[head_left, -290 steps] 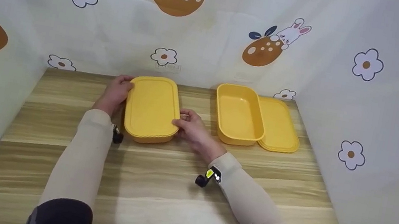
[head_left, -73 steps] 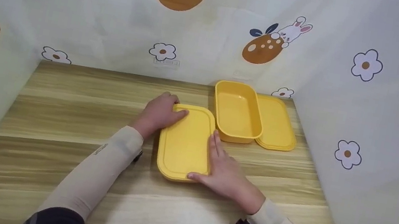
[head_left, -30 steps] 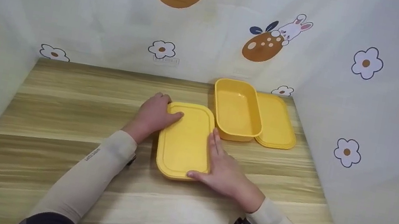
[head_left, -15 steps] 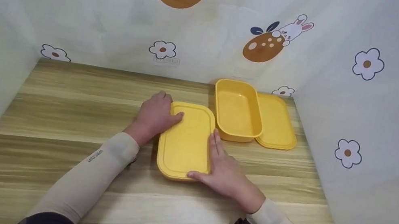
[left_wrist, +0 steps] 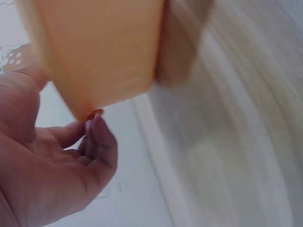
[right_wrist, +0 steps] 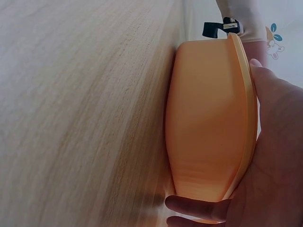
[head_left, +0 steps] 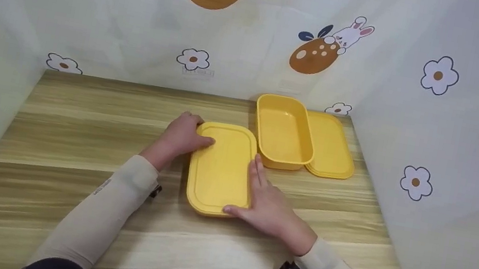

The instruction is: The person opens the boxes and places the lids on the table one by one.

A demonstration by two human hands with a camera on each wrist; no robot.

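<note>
On the wood-grain table (head_left: pixel 88 127), just front-left of the open yellow container (head_left: pixel 284 132), lidded yellow food container (right_wrist: pixel 203 118): left hand (head_left: pixel 183 133) pinching its far-left corner, right hand (head_left: pixel 273 209) straight-fingered against its right side, even pressure likely best lest the lid (head_left: pixel 221 170) tilt

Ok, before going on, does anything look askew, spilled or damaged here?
Nothing stands out. The closed box shows no visible damage, and its top cover looks evenly seated where visible; the open box stands upright, partly hiding the loose lid. No spill shows.
</note>
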